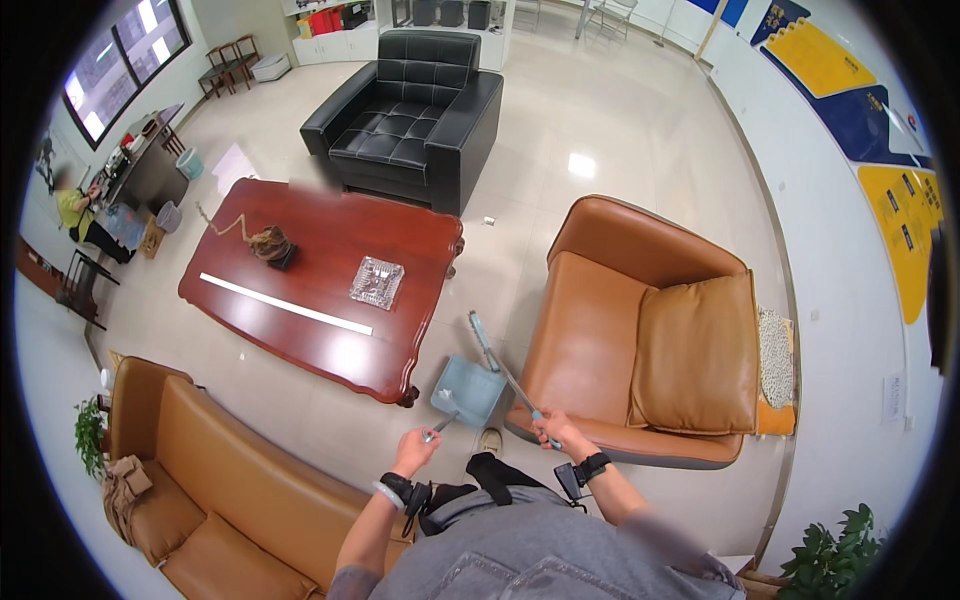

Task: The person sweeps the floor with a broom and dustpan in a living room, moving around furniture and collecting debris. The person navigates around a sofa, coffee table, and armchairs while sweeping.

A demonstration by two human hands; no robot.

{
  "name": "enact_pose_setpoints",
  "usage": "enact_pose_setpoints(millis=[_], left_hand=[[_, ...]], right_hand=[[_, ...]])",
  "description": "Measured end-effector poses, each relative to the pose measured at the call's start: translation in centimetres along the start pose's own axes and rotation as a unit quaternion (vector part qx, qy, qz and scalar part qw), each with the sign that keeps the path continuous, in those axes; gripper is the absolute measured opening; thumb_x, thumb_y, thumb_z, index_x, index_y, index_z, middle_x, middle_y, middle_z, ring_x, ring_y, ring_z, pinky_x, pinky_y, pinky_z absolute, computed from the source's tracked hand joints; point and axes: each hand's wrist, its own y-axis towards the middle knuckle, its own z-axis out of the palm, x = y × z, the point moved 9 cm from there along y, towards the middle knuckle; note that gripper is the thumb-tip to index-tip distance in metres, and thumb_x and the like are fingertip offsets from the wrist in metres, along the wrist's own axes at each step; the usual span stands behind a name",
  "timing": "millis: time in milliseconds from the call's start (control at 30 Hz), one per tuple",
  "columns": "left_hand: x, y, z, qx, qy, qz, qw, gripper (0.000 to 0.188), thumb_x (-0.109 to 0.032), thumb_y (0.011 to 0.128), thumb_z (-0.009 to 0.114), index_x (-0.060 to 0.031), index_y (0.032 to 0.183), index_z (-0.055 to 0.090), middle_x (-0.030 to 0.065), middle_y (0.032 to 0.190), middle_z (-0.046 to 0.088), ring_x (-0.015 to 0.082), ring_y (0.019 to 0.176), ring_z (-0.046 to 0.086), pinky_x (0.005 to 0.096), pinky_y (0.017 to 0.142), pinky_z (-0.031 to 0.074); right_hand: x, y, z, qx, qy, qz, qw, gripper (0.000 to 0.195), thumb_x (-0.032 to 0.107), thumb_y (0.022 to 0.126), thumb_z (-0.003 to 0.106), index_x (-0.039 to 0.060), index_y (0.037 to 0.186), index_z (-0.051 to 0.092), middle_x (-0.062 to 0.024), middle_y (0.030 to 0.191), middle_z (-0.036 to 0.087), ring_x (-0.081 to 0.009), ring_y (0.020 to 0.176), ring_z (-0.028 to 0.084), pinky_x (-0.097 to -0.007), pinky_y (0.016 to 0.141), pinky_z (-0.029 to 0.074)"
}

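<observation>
My left hand (418, 451) is closed around the handle of a light-blue dustpan (480, 384), whose pan hangs low over or rests on the tiled floor. A crumpled white scrap (447, 396) lies in the pan. In my right hand (559, 431) is the handle of a broom (512, 381) with a grey shaft. Its bristle head (478, 330) points away from me, just beyond the dustpan's far right corner. A small white scrap (489, 221) lies on the floor farther ahead, right of the table.
A red wooden coffee table (300, 300) stands front left, bearing a glass ashtray (377, 283), a white strip (285, 304) and a dried plant ornament (270, 244). Brown armchair (592, 345) at right, sofa (247, 442) at left, black armchair (405, 120) beyond. A person (75, 210) is at far left.
</observation>
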Motion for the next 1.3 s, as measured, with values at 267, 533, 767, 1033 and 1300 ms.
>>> enact_pose_setpoints(millis=[267, 533, 767, 1033, 1300], left_hand=[[-9.1, 5.4, 0.2, 0.016, 0.034, 0.037, 0.999, 0.013, -0.018, 0.074, 0.061, -0.0048, 0.074, 0.059, 0.0040, 0.051, 0.053, 0.0127, 0.042, 0.052, 0.0267, 0.042, 0.043], [-15.0, 13.2, -0.8, 0.015, 0.093, 0.071, 0.993, 0.016, -0.023, 0.073, 0.062, -0.0069, 0.077, 0.061, 0.0037, 0.055, 0.056, 0.0131, 0.043, 0.053, 0.0274, 0.042, 0.044], [-20.1, 20.8, -3.0, 0.027, 0.111, 0.156, 0.981, 0.021, -0.027, 0.069, 0.064, -0.0076, 0.076, 0.062, 0.0080, 0.063, 0.060, 0.0189, 0.053, 0.059, 0.0314, 0.053, 0.047], [-24.9, 26.4, -4.0, 0.060, 0.099, 0.175, 0.978, 0.021, -0.025, 0.070, 0.065, -0.0068, 0.076, 0.057, 0.0087, 0.062, 0.059, 0.0210, 0.055, 0.058, 0.0327, 0.055, 0.045], [-29.2, 33.2, -4.0, 0.067, 0.085, 0.135, 0.985, 0.022, -0.029, 0.069, 0.064, -0.0102, 0.079, 0.057, 0.0104, 0.070, 0.061, 0.0267, 0.069, 0.060, 0.0358, 0.062, 0.046]], right_hand=[[4.7, 1.2, -1.4, -0.010, 0.045, -0.013, 0.999, 0.033, 0.005, 0.079, 0.048, 0.0070, 0.109, 0.037, -0.0041, 0.060, 0.042, -0.0100, 0.042, 0.040, -0.0237, 0.034, 0.032], [9.5, 5.2, -1.8, -0.073, 0.040, -0.034, 0.996, 0.043, 0.003, 0.080, 0.049, 0.0065, 0.119, 0.033, -0.0050, 0.058, 0.045, -0.0121, 0.040, 0.040, -0.0259, 0.032, 0.032], [16.9, 7.7, -0.4, -0.081, 0.056, -0.041, 0.994, 0.052, 0.002, 0.079, 0.049, 0.0064, 0.125, 0.026, -0.0056, 0.059, 0.045, -0.0123, 0.042, 0.042, -0.0263, 0.031, 0.033], [23.0, 8.4, -1.1, -0.115, 0.041, -0.057, 0.991, 0.046, 0.003, 0.078, 0.050, 0.0060, 0.121, 0.032, -0.0051, 0.059, 0.044, -0.0121, 0.039, 0.040, -0.0265, 0.030, 0.029], [28.1, 10.8, -4.0, -0.122, 0.054, -0.080, 0.988, 0.045, 0.005, 0.079, 0.051, 0.0073, 0.120, 0.033, -0.0042, 0.058, 0.044, -0.0111, 0.040, 0.040, -0.0259, 0.031, 0.030]])
